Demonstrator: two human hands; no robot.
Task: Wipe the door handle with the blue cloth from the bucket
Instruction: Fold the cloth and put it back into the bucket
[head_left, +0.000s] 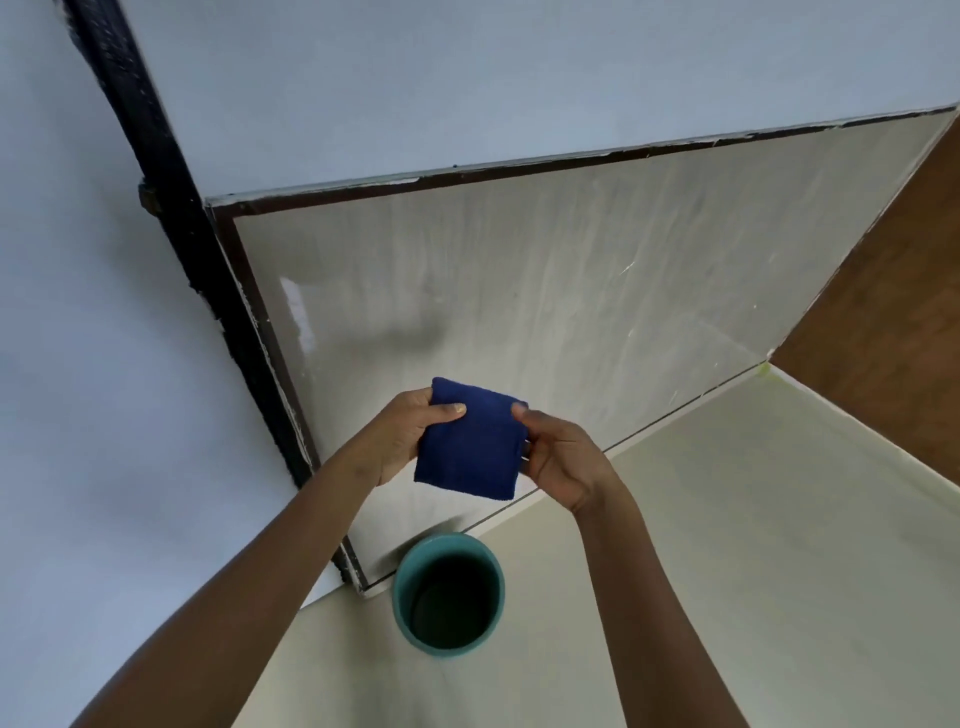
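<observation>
A folded dark blue cloth (470, 441) is held up between both hands, above a teal bucket (448, 595) that stands on the floor by the door's lower corner. My left hand (410, 436) grips the cloth's left edge, thumb on top. The right edge is pinched by my right hand (558, 460). The bucket's inside looks dark, and nothing shows in it. Behind the cloth stands a pale door panel (519, 291) with a dark frame. No door handle is in view.
A black vertical strip (171, 208) runs along the grey-blue wall (104, 364) left of the door. Cream floor tiles (753, 545) spread to the right. A brown wooden surface (893, 291) rises at the far right.
</observation>
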